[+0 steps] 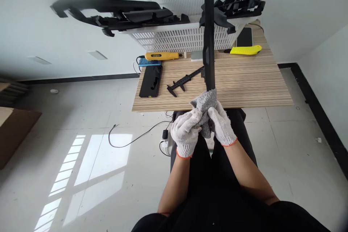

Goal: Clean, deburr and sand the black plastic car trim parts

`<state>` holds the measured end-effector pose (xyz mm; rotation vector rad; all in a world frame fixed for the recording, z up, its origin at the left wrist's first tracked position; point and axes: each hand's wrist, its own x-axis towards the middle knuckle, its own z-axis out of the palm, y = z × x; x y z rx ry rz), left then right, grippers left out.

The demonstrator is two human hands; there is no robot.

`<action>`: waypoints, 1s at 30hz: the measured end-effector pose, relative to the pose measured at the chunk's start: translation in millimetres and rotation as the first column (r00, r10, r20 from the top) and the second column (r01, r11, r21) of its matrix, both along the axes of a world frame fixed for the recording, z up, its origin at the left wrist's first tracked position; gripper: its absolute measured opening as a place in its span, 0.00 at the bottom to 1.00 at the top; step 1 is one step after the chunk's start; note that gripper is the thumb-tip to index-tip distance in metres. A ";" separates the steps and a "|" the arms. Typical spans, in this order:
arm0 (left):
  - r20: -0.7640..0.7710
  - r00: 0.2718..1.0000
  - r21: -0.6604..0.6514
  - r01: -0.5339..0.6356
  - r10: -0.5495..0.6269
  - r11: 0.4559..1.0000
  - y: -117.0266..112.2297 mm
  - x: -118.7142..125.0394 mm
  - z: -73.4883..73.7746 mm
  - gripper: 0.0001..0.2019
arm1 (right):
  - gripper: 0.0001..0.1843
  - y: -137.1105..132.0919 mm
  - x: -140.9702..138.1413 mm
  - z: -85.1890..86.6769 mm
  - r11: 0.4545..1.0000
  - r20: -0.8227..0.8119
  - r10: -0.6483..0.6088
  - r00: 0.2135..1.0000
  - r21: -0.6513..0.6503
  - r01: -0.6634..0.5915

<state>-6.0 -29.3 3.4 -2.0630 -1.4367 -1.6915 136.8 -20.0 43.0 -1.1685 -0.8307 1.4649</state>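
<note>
My left hand (186, 130), in a white knit glove with an orange cuff, grips a grey cloth (205, 103) from the left. On the cloth's other side my right hand (222, 125), gloved the same way, pinches it with the thumb on top. The cloth is wrapped around the near end of a long black plastic strip (208, 40), which points away from me over the table. That wrapped end is hidden. Left of the strip, a black vernier caliper (185, 81) lies on the wood-grain table (250, 83).
A white plastic basket (174, 40) at the back carries more black plastic parts (122, 14) across its rim. On the table are a yellow rotary tool (162, 56), a black phone (150, 81), a yellow utility knife (244, 50) and a dark flat device (244, 37). A cable (138, 139) trails over the floor.
</note>
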 end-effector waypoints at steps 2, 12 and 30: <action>-0.009 1.000 -0.032 -0.010 0.010 0.999 0.1 0.8 2.2 0.10 | 0.30 0.0 0.7 1.1 1.000 0.048 -0.003 0.999 -0.030 0.004; -0.101 0.995 -0.111 -0.038 0.026 0.993 4.9 3.7 6.2 0.16 | 0.26 4.1 -0.5 -2.6 0.999 0.017 0.030 0.999 0.044 -0.031; -0.136 0.987 -0.111 -0.099 0.084 0.989 2.7 2.1 4.8 0.20 | 0.24 3.1 -0.9 -3.6 0.995 -0.001 0.079 0.997 0.068 -0.078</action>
